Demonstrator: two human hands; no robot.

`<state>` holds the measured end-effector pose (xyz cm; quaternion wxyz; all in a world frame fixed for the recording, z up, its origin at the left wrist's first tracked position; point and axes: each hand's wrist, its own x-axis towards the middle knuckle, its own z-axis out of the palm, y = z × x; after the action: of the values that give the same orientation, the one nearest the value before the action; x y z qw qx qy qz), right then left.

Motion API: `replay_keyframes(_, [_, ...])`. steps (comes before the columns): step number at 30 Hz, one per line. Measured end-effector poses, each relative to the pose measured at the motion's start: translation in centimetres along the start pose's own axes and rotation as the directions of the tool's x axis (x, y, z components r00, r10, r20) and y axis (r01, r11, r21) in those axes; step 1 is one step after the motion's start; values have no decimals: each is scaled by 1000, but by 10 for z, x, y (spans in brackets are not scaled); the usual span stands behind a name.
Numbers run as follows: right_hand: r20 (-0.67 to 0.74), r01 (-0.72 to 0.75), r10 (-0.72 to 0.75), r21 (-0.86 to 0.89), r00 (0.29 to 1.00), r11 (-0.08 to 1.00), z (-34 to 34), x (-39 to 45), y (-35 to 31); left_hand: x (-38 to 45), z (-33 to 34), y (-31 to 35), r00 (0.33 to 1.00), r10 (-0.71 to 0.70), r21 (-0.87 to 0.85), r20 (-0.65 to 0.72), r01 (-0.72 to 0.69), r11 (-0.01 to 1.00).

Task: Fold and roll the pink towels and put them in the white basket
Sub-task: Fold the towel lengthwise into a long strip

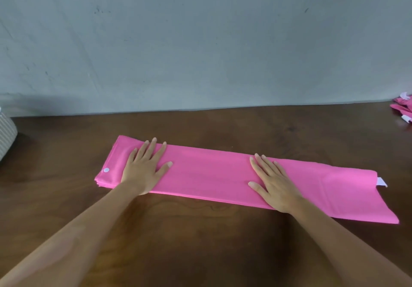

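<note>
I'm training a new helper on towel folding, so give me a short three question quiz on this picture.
1. True or false: the long folded pink towel on the dark wooden table is already rolled.
2. How do the left hand and right hand lie? A flat on the towel, B pinching corners, C lifted.
3. At which edge is the ribbed white basket?

Key: 1 false. 2 A. 3 the left edge.

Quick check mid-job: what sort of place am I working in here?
Probably a plain indoor room set up for folding laundry, home or workspace I cannot tell. A dark wooden table stands against a bare grey wall, with a white basket at its left edge and more pink towels at far right.
</note>
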<state>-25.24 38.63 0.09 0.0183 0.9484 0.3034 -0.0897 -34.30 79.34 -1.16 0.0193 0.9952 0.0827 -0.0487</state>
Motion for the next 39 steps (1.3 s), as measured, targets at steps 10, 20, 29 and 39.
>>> replay_keyframes(10, [20, -89, 90, -33, 996, 995, 1, 10, -42, -4, -2, -62, 972, -237, -78, 1, 236, 969])
replay_keyframes(20, [6, -92, 92, -21, 996, 996, 4, 12, -40, 1, -18, 44, 995, -71, -272, -63, 52, 961])
replay_keyframes(29, [-28, -67, 70, 82, 997, 994, 3, 11, -36, 3, -2, 207, 998, 30, -411, -51, -48, 910])
replay_keyframes(39, [-76, -33, 39, 80, 996, 996, 18, -42, 82, 2, 13, 209, 998, -7, -174, -62, -4, 985])
